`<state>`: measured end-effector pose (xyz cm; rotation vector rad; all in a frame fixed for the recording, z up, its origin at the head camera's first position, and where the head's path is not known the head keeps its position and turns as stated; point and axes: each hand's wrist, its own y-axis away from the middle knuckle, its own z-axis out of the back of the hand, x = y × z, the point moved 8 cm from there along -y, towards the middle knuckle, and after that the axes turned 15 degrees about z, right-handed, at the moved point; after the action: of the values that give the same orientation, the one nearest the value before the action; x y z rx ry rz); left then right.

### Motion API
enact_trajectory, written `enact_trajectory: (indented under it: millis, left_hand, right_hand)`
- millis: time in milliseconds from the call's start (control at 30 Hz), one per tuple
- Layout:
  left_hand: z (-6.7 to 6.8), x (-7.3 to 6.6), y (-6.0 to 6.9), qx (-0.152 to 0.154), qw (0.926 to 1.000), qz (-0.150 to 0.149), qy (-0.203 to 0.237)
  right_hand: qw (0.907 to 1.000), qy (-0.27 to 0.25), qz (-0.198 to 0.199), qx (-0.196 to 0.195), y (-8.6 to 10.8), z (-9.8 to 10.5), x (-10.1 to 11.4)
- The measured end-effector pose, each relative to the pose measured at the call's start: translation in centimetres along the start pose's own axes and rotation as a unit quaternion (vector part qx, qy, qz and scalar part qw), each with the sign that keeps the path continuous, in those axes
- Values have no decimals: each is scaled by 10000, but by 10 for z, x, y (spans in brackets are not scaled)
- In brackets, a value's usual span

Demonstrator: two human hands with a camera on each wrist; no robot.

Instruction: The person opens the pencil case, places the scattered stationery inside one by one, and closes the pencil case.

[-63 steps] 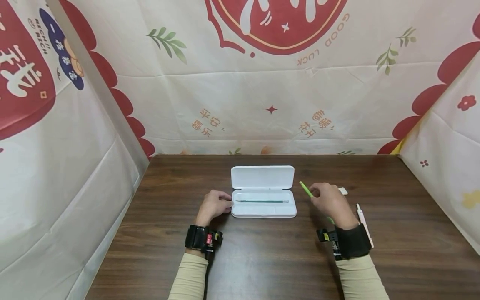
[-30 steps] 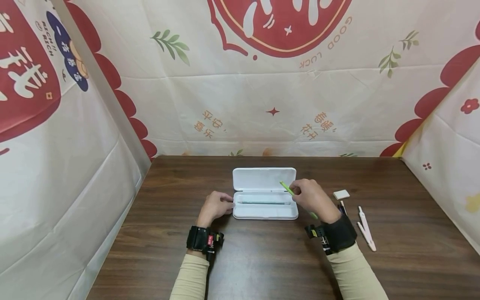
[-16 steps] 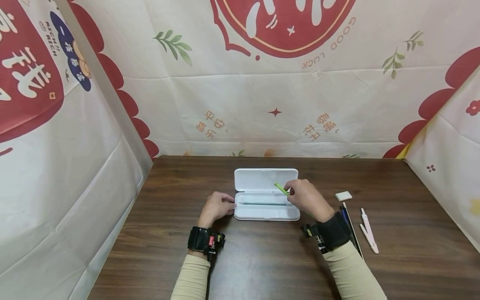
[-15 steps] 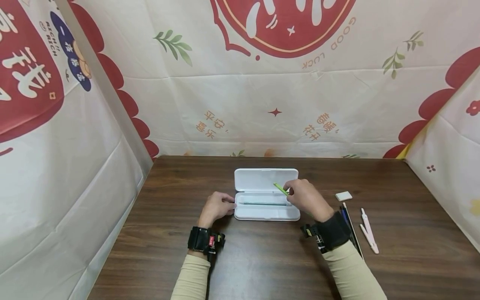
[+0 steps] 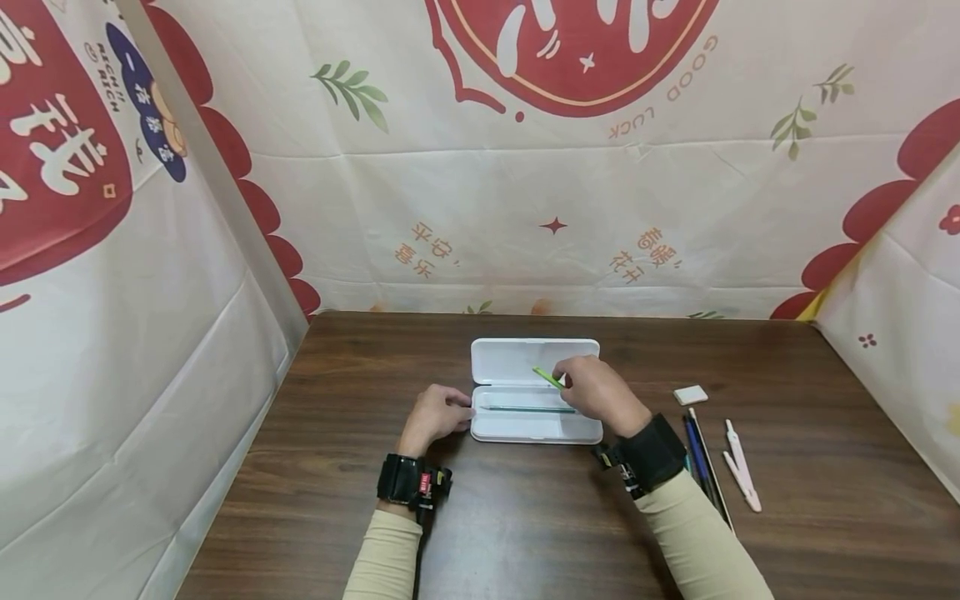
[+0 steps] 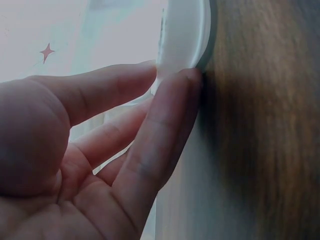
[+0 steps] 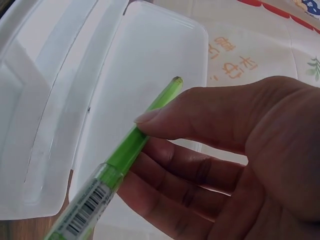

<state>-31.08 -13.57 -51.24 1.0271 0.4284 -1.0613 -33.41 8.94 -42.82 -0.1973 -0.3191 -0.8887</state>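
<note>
A white case (image 5: 504, 429) lies open on the table, its lid tilted back and a teal pencil (image 5: 525, 409) lying inside. At its left end is my left hand (image 5: 435, 417); in the left wrist view, thumb and fingers of that hand (image 6: 100, 155) pinch the rounded end of the case (image 6: 184, 40). Over the right part of the case, my right hand (image 5: 603, 396) holds a green pen (image 5: 547, 377). The right wrist view shows this hand (image 7: 235, 145) pinching the pen (image 7: 127, 150) near one end, with a barcode label on its barrel.
On the right of the brown table (image 5: 345, 367) lie a white eraser (image 5: 691, 395), a blue pen (image 5: 696, 450), a dark pencil (image 5: 711, 467) and a white compass (image 5: 741, 471). Printed cloth (image 5: 487, 183) hangs behind the table and at both sides.
My right hand has carried the green pen leftward from beside the case to over it, uncovering the eraser, pens and compass. The left hand stays at the case's end.
</note>
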Motion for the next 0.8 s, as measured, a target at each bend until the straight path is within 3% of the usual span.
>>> enact_trajectory:
  millis: [800]
  left_hand:
    - [1,-1,1,5,10000,-36,45]
  right_hand:
    - [9988,359,143,289,-24,-16,11]
